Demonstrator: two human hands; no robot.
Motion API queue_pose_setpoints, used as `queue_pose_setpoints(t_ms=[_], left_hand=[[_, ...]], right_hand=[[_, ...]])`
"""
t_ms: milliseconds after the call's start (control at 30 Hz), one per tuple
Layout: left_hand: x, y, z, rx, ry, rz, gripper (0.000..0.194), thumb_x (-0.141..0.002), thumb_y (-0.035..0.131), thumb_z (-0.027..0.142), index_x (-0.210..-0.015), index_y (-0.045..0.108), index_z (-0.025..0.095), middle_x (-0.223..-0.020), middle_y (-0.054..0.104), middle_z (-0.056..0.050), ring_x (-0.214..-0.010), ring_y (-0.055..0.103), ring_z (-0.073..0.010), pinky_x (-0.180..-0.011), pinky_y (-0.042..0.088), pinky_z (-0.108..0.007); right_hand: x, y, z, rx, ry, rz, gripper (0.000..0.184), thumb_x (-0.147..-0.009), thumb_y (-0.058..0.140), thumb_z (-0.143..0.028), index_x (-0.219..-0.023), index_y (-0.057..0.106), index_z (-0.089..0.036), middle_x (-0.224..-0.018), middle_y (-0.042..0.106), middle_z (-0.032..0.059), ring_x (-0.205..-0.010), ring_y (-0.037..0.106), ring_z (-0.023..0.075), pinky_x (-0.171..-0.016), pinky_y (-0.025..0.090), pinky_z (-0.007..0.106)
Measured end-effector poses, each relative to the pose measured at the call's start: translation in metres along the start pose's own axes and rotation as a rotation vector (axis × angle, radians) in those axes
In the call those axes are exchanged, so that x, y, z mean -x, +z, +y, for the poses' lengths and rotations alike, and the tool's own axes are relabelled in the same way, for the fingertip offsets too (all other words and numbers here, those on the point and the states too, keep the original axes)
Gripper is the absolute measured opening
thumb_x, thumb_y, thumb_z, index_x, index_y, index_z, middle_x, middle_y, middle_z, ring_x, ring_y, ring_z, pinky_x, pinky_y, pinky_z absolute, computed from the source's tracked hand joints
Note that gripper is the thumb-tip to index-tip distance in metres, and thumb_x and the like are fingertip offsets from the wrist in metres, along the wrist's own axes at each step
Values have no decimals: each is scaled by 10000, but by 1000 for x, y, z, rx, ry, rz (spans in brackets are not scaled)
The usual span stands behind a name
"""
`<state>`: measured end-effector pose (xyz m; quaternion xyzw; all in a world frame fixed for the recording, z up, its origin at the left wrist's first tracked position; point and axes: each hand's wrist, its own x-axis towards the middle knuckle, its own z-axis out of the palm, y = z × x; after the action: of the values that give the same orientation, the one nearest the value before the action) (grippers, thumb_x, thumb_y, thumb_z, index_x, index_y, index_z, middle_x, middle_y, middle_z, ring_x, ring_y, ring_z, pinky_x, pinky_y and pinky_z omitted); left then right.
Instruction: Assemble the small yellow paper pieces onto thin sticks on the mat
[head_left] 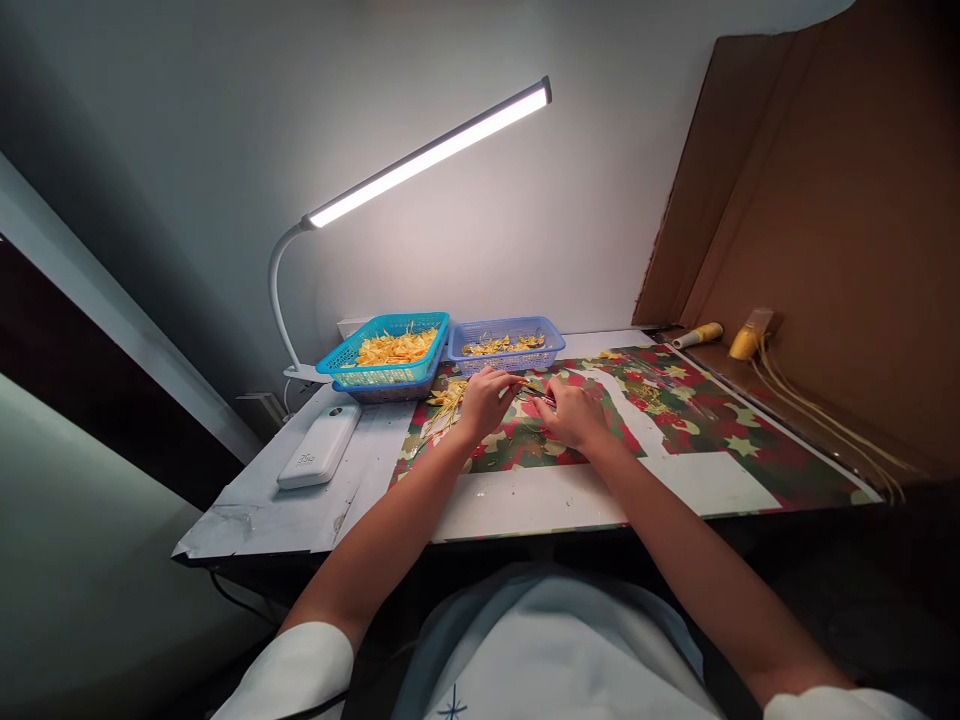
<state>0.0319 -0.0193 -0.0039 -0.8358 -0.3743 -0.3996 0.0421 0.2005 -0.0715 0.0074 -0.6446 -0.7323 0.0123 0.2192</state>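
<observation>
Over the camouflage-patterned sheet (525, 430), my left hand (486, 402) pinches a small yellow piece (513, 380) at its fingertips. My right hand (576, 412) is closed round a small dark metal tool (541, 396), whose exact kind is too small to make out. The tool's tip points left and meets the yellow piece, so the hands are nearly together. Just left of my left hand lies a bunch of yellow pieces with thin stems (448, 396). Behind the hands stands a purple-blue basket (507, 360) holding yellow pieces and thin wires.
A turquoise basket (330, 375) full of yellow petal-like pieces stands stacked at the back left. A white power bank (321, 447) lies at left, below a lit desk lamp (431, 155). Yellow-wrapped rolls (699, 336) and cords (817, 410) sit by the cardboard (832, 230) at right.
</observation>
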Motion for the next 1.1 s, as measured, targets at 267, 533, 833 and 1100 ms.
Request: queue_pose_setpoints(t_ms=[267,533,833,1100], left_hand=[[1,0,-1,-2,14,-25,228,-898,507,312,-925,711,214,-786,691,-46,-712,543,-169,-688,378,-301],[1,-1,-3,-23,41,-27,241,-903,495,326,-930,718,238,-786,678,-48,-714,521,-169,-680,378,-305],[0,-1,-3,-35,48,-24,252,-904,491,341,-931,718,236,-785,680,-44,-710,506,-168,-694,376,-307],[0,1,-5,-43,58,-13,251,-902,491,345,-934,721,248,-774,670,-37,-700,484,-164,-695,363,-302]], right_hand=[[0,0,-1,-25,-21,5,245,-864,438,-418,-919,548,-206,-816,660,56,-721,576,201,-562,261,274],[0,-3,-3,-27,-22,19,235,-858,438,-409,-889,559,-209,-770,651,48,-693,558,189,-545,235,271],[0,2,-2,-48,-7,58,212,-854,455,-398,-866,561,-215,-777,659,43,-693,564,187,-542,243,267],[2,2,-3,-59,-8,87,206,-853,448,-387,-866,564,-217,-770,658,39,-689,566,186,-544,252,266]])
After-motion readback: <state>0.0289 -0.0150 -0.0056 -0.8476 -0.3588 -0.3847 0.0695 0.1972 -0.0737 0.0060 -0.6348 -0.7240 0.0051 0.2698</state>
